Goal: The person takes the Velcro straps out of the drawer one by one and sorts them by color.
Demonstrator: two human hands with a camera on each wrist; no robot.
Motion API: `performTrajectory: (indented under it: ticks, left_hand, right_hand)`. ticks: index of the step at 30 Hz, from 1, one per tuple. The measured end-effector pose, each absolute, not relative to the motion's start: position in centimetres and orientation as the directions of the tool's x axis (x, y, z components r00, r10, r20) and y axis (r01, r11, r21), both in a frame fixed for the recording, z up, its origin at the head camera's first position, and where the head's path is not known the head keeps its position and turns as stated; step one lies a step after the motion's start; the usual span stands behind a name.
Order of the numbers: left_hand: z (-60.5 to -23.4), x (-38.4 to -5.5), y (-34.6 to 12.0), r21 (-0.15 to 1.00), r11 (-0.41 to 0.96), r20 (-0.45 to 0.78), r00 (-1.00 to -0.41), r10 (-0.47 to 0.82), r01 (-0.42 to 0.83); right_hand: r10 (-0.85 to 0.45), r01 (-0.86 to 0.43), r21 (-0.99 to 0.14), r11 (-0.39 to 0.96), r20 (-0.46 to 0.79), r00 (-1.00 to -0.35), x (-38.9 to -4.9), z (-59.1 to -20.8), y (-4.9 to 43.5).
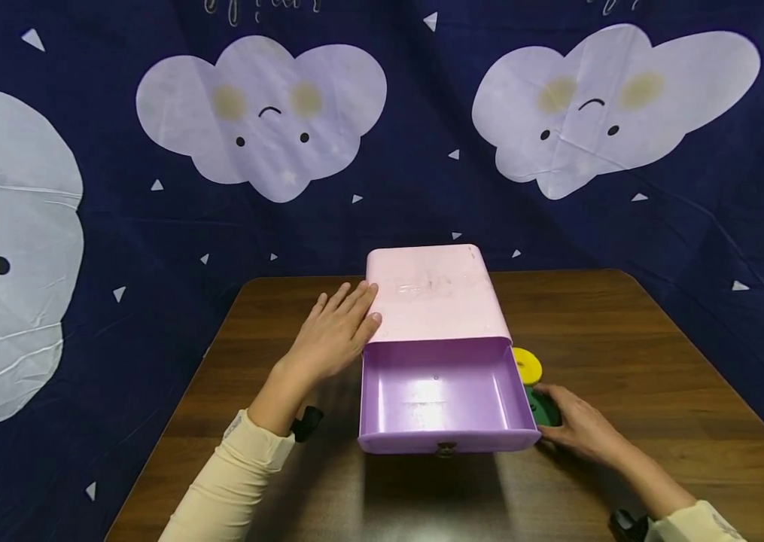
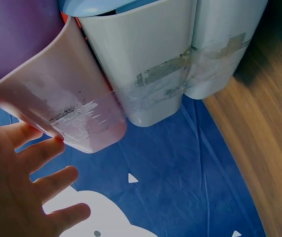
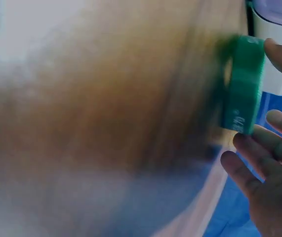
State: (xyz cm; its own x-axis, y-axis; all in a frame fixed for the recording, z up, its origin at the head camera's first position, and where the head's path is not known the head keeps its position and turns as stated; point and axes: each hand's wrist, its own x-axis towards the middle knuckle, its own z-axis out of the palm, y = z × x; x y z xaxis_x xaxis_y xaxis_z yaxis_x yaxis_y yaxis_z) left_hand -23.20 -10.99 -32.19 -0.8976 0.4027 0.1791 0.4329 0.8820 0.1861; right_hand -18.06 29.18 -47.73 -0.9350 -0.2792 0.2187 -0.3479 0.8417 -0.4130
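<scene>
A pink drawer unit [image 1: 432, 293] stands on the table with its purple drawer [image 1: 445, 384] pulled out; the inside of the drawer is bare. My left hand [image 1: 330, 331] rests its straight fingers on the upper left edge of the pink casing, holding nothing. Beside the drawer's right wall, my right hand [image 1: 588, 425] grips a green disc [image 1: 543, 407] between thumb and fingertips. White markings show on the rim of that green disc [image 3: 244, 84] in the right wrist view. Just behind it is a yellow disc [image 1: 527, 366] with a small centre hole, partly hidden by the drawer.
Under the pink casing, the left wrist view shows a white drawer unit [image 2: 141, 59] with a blue front and another pale unit [image 2: 220, 44], all taped together in a stack. The wooden table [image 1: 273, 331] ends at a dark blue cloth [image 1: 422, 211] with clouds.
</scene>
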Motion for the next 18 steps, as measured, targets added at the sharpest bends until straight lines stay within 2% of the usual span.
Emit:
performTrajectory:
  ticks: [8,15,18]
  left_hand:
    - [-32.2,-23.2,-11.0,0.182,0.883,0.165,-0.899,0.406,0.432]
    - [-32.1,-23.2,-11.0,0.180,0.883,0.163,-0.898,0.408,0.434]
    - [-32.0,-23.2,-10.9,0.180,0.883,0.162,-0.899,0.408,0.433]
  right_hand:
    - [-0.209,-0.325,-0.496,0.806,0.274,-0.939,-16.8,-43.7,29.4]
    - [-0.229,-0.425,-0.373,0.825,0.466,-0.855,-15.0,-39.5,28.7]
    - [-0.248,-0.481,-0.354,0.802,0.535,-0.807,-14.1,-37.8,28.0]
